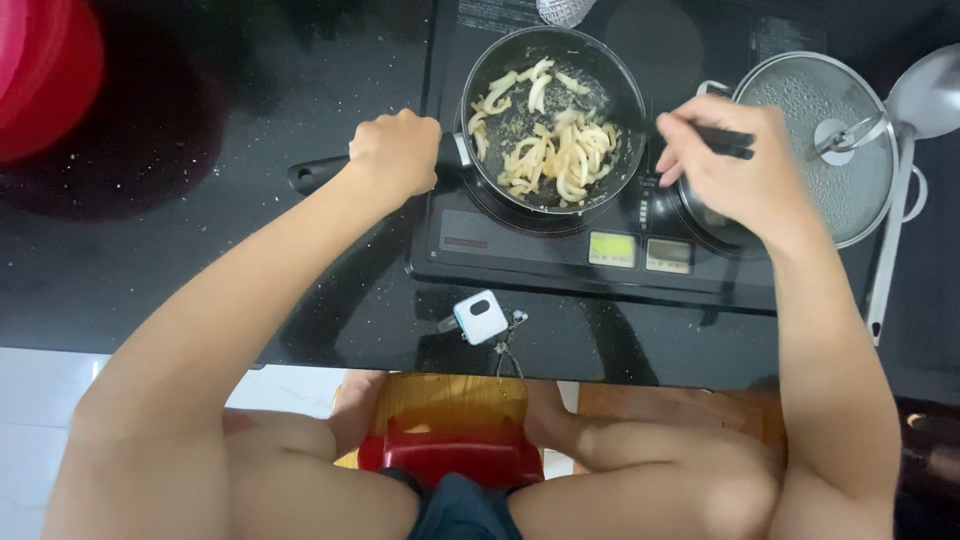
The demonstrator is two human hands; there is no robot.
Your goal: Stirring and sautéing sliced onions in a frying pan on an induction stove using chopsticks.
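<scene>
A small black frying pan (620, 75) with pale sliced onion strips (560, 150) sits on the left zone of a black double cooktop (540, 250). My left hand (398, 150) is closed around the pan's black handle (315, 173), which sticks out to the left. To the right of the pan, my right hand (725, 160) grips dark chopsticks (728, 140), held above the cooktop's edge and apart from the food.
A pot with a steamed-up glass lid (825, 140) stands on the right zone. A metal ladle (915, 130) lies at the far right. A red bowl (45, 75) sits top left. A small white device (480, 317) rests near the black counter's front edge.
</scene>
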